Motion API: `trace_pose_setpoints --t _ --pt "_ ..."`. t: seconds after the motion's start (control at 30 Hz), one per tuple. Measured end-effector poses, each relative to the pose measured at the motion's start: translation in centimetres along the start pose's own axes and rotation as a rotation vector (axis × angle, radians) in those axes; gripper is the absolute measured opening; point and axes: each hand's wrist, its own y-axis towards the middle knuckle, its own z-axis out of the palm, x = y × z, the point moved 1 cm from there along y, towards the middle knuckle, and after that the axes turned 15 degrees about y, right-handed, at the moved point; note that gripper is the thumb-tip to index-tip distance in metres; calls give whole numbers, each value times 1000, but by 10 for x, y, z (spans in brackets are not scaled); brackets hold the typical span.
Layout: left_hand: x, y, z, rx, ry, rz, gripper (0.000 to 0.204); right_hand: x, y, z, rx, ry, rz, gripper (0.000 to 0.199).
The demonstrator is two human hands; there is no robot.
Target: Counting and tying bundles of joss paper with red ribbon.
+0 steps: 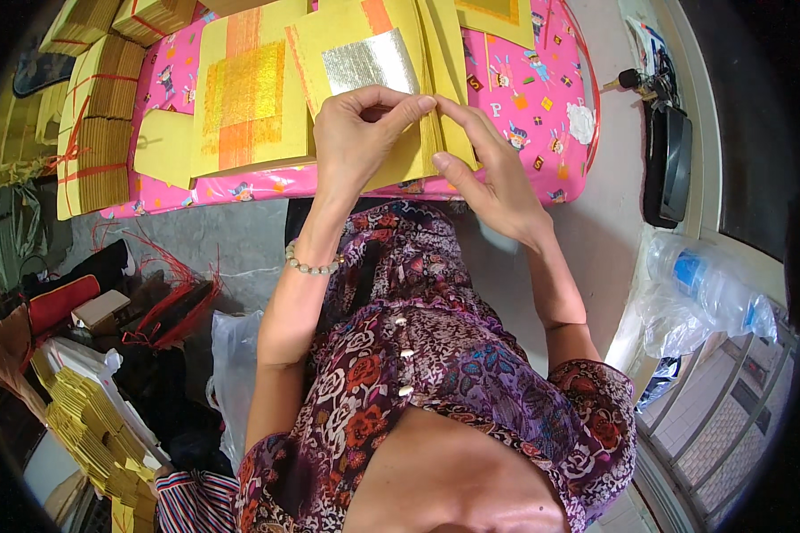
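Note:
A stack of yellow joss paper (pixel 391 173) with a silver foil square (pixel 369 64) and orange strips lies at the near edge of the table, its right-hand sheets fanned apart. My left hand (pixel 360 133) is closed at the stack's top right, with thumb and fingers bent onto the sheets. From the right, my right hand (pixel 498 182) grips the loose edges, its index finger meeting my left thumb and its own thumb lower on the sheets. Beside them on the left rests another pile of joss paper (pixel 249 98) with a gold foil square.
A pink patterned cover (pixel 551 98) spans the table. Bundles tied with red string (pixel 98 124) stand at its left end. Beneath are red strings (pixel 182 284), a white plastic bag (pixel 234 373) and folded yellow paper (pixel 89 426). Plastic bottles (pixel 707 280) lie at the right.

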Motion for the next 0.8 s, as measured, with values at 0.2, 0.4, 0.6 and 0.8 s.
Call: trace_pose_setpoints --t 0.2,0.4,0.6,0.8 --pt "1 0 1 -3 -2 11 24 1 0 -1 17 11 18 52" --pt "1 0 1 -9 30 10 25 5 -2 0 0 65 147 48" --pt "1 0 1 -14 30 2 26 8 -1 -4 22 52 143 54" --pt "-1 1 0 -4 35 -1 27 6 -1 -4 70 -17 1 67"
